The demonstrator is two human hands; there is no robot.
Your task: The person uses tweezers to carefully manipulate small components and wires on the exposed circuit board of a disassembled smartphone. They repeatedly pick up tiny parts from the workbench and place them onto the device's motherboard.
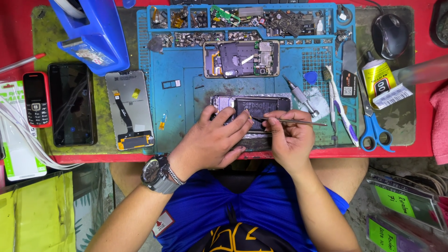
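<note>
My left hand (212, 140) presses on the opened smartphone (252, 108) at the near edge of the blue repair mat (186, 93), fingers spread across its lower part and hiding it. My right hand (290, 140) pinches thin metal tweezers (291, 122), tip touching the phone's battery area. Just beyond lies a second opened phone frame (241, 58). A screwdriver (301, 97), toothbrush (339, 107), scissors (373, 126) and glue tube (380, 81) crowd the right; a detached screen (129, 109) lies left.
</note>
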